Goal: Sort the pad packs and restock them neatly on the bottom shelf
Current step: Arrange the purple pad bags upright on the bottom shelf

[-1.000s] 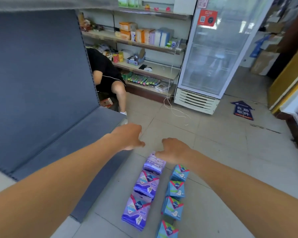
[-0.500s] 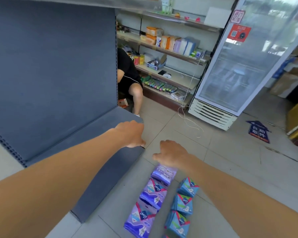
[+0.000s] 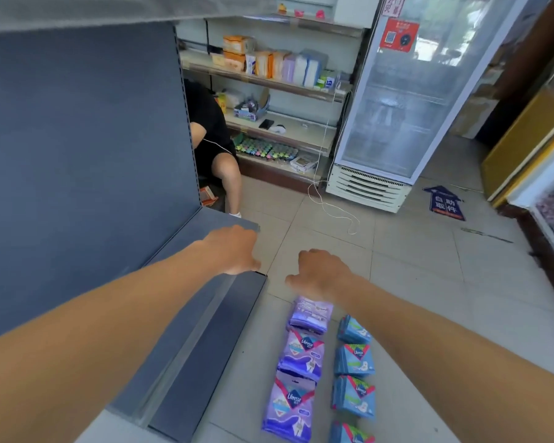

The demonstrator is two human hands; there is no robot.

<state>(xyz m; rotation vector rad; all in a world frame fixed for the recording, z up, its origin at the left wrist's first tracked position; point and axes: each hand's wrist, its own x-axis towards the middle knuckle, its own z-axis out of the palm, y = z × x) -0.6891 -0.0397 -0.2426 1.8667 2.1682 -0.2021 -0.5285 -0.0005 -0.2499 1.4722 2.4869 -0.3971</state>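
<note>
Pad packs lie on the tiled floor in two rows: three purple packs (image 3: 302, 356) on the left and several blue packs (image 3: 354, 361) on the right. To their left is the bare grey bottom shelf (image 3: 186, 346). My left hand (image 3: 234, 249) hovers over the shelf's front edge, fingers loosely curled, holding nothing. My right hand (image 3: 322, 273) hangs just above the farthest purple pack (image 3: 309, 316), fingers curled downward and empty.
A grey back panel (image 3: 77, 155) rises behind the shelf. A seated person (image 3: 218, 145) is past the shelf's far end. Beyond stand stocked wall shelves (image 3: 275, 84), a glass-door fridge (image 3: 406, 100), a loose white cord (image 3: 333, 209) and a blue floor sticker (image 3: 445, 204).
The view has swung left and come nearer the shelf. Both hands stay stretched out and empty, and the right hand has drawn slightly back from the farthest purple pack.
</note>
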